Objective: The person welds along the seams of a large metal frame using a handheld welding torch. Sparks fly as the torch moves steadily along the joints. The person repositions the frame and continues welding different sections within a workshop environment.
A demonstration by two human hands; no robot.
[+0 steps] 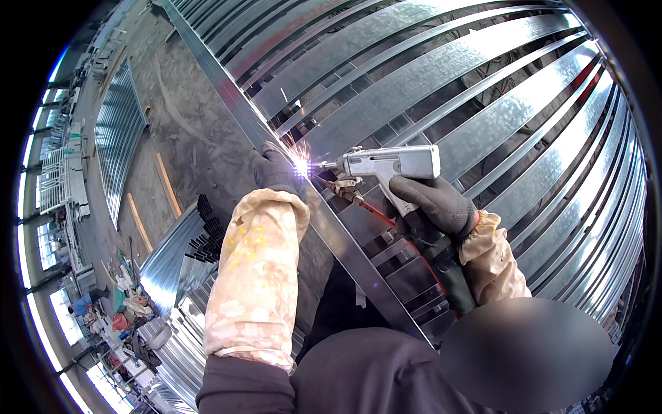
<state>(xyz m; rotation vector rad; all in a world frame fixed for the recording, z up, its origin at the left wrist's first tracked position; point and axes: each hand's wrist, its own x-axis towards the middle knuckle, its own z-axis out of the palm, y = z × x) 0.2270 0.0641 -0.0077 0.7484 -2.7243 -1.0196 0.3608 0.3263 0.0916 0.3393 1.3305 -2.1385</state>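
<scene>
My right hand (436, 201), in a dark grey glove, is wrapped round the grip of a silver-grey welding gun (393, 163). The gun's nozzle points left at a joint on a long metal rail (345, 238), where a bright violet-white arc throws orange sparks. My left hand (274, 168), gloved as well, grips the rail's outer edge right beside the arc. Glare and sparks hide part of its fingers. Flat galvanised slats (420, 83) meet the rail from the right in a large frame. A thick black cable (452, 276) and a thin red hose run back from the gun.
Patterned cloth sleeves cover both forearms. On the floor at the left lie a ribbed metal panel (118, 131), two wooden strips (167, 185) and a stack of dark-ended metal tubes (207, 234). More metal lengths (183, 338) are piled at lower left. A blurred oval covers the lower right.
</scene>
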